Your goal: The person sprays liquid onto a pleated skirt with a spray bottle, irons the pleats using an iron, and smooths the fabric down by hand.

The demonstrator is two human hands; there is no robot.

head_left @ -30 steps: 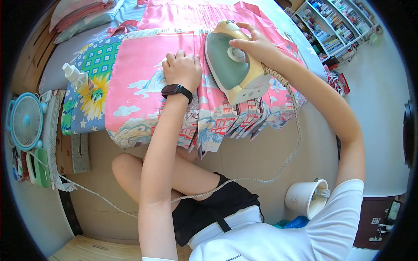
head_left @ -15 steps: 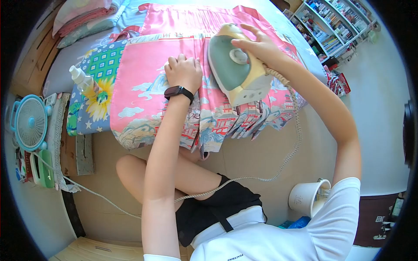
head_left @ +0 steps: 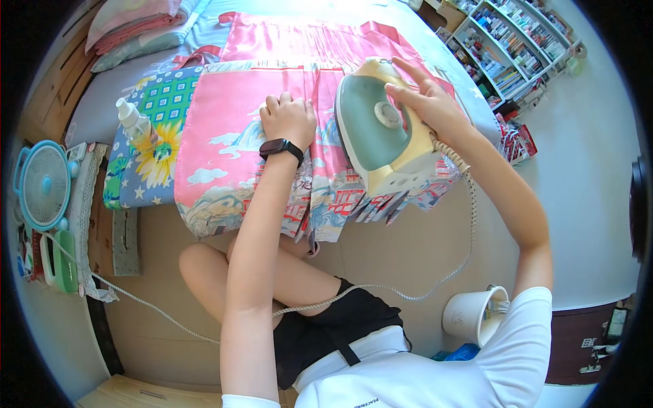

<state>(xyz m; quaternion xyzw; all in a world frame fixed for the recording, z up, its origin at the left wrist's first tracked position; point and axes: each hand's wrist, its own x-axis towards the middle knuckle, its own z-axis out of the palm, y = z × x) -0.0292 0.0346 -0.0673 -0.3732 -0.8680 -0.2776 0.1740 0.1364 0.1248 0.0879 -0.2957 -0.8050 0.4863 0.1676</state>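
A pink pleated skirt point(head_left: 228, 109) with a printed border of clouds and red buildings lies spread over the edge of the bed. My left hand point(head_left: 288, 122), with a black watch at the wrist, presses on its middle, fingers bent against the cloth. To the right, my right hand point(head_left: 435, 109) grips the handle of a cream and green iron point(head_left: 371, 132). The iron is above the pleats, tilted with its tip toward me; its soleplate is hidden, so contact with the cloth cannot be told. Its braided cord point(head_left: 471, 224) hangs down and crosses my lap.
A white spray bottle point(head_left: 136, 122) stands on a sunflower-print cloth point(head_left: 155, 163) left of the skirt. Further left are a blue fan point(head_left: 45, 185) and a bedside ledge. Folded bedding point(head_left: 139, 27) lies at the back left. A white bucket point(head_left: 466, 316) stands on the floor at right.
The iron and my right hand have shifted slightly right and toward me in the view. My left hand stays at nearly the same place on the skirt.
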